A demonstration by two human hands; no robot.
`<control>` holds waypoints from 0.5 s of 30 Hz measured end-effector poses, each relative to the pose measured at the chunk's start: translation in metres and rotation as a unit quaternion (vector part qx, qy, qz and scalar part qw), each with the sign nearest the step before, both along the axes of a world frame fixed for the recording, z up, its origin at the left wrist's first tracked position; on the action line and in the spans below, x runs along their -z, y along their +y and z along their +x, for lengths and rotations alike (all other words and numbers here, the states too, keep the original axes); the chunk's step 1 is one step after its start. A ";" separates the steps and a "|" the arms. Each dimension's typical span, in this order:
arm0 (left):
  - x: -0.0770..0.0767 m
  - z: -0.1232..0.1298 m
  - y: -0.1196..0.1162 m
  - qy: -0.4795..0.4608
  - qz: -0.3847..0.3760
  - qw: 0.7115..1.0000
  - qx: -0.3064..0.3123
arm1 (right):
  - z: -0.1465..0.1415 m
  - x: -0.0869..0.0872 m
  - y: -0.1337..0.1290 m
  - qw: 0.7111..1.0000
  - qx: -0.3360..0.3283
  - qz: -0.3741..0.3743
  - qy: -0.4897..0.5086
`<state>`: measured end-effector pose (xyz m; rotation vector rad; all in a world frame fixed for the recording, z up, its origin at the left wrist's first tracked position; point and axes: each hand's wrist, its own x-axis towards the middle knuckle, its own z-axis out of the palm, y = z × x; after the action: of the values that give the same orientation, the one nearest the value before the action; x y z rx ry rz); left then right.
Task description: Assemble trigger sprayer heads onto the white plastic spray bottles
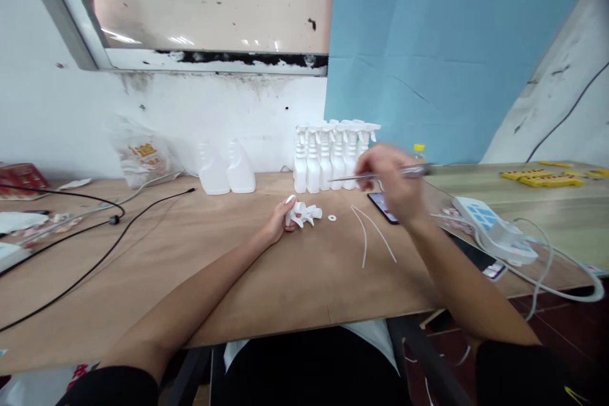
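Observation:
My left hand [280, 221] rests low over the table, its fingers closed round a white spray head [291, 214]. Another white spray head [311, 213] lies against it on the right. A small white ring [332, 218] is on the table just beyond. My right hand [392, 179], blurred by motion, is raised over the phone with its fingers closed on a thin metal tool [352, 177], probably tweezers, pointing left. Two thin white tubes [364, 241] lie on the table below and left of my right hand.
White spray bottles [313, 168] stand in a group at the back, with two headless bottles [240, 171] left of them. A phone [382, 207] lies under my right hand. A white power strip [497, 231] and cables are on the right; black cables [114, 244] cross the left.

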<state>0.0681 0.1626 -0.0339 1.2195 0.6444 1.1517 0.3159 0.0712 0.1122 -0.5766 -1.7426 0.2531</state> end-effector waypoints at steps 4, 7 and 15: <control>-0.002 -0.004 0.002 0.001 -0.020 1.000 0.014 | -0.028 0.055 0.043 0.973 -0.113 -0.204 0.005; -0.003 -0.005 0.002 0.004 -0.025 1.000 0.016 | -0.032 0.095 0.060 0.952 -0.153 -0.264 0.006; -0.002 -0.002 0.000 0.004 -0.002 1.000 0.016 | -0.034 0.112 0.053 0.981 -0.063 -0.106 -0.149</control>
<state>0.0659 0.1625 -0.0318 1.2268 0.6313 1.1197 0.2823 0.1240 0.0004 -0.6862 -2.0606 0.4662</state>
